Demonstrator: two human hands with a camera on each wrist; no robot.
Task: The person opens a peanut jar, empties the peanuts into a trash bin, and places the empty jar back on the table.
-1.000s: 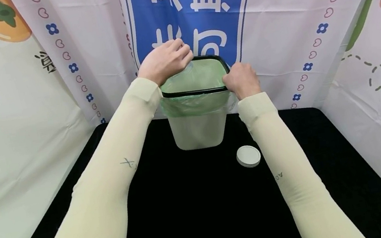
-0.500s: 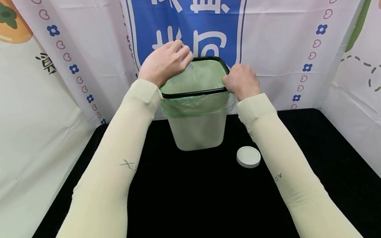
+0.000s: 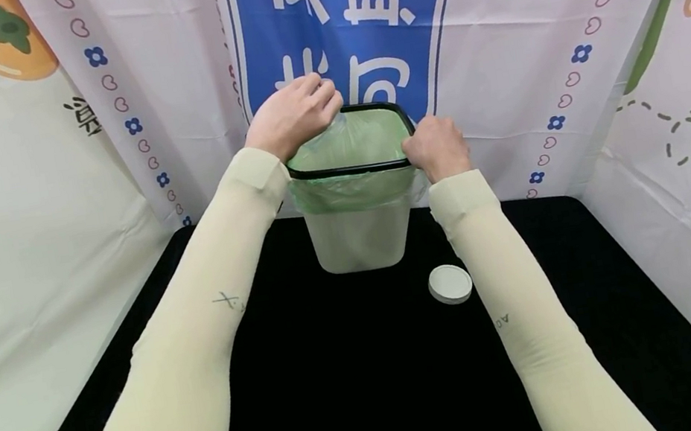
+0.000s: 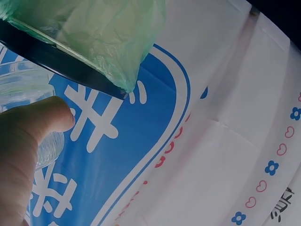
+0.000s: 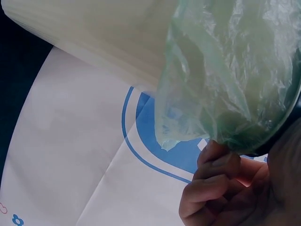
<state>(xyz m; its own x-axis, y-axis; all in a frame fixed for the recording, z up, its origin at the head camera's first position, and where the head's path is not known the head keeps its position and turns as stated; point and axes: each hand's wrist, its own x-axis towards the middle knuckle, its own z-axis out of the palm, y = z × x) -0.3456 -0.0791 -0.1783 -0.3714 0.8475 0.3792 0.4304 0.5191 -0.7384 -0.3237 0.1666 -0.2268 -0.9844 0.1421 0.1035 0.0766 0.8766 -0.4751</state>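
Note:
A pale trash bin (image 3: 359,240) stands upright at the far side of the table, lined with a thin green plastic bag (image 3: 355,191) folded over its black rim (image 3: 348,170). My left hand (image 3: 295,114) is above the bin's left side. It grips a clear jar (image 4: 49,150), seen best in the left wrist view; the hand hides most of it in the head view. At the bin's right corner, my right hand (image 3: 439,146) holds the rim with curled fingers, close against the bag (image 4: 108,37). The bottom of the bin's inside is hidden.
On the black tabletop (image 3: 371,377) a round white lid (image 3: 450,283) lies in front of the bin, beside the right sleeve. A printed cloth (image 3: 180,68) hangs behind the bin, with white cloth walls on both sides.
My left hand and the jar have shifted slightly left over the bin. The right hand keeps its hold on the rim, and the bin and lid stay put.

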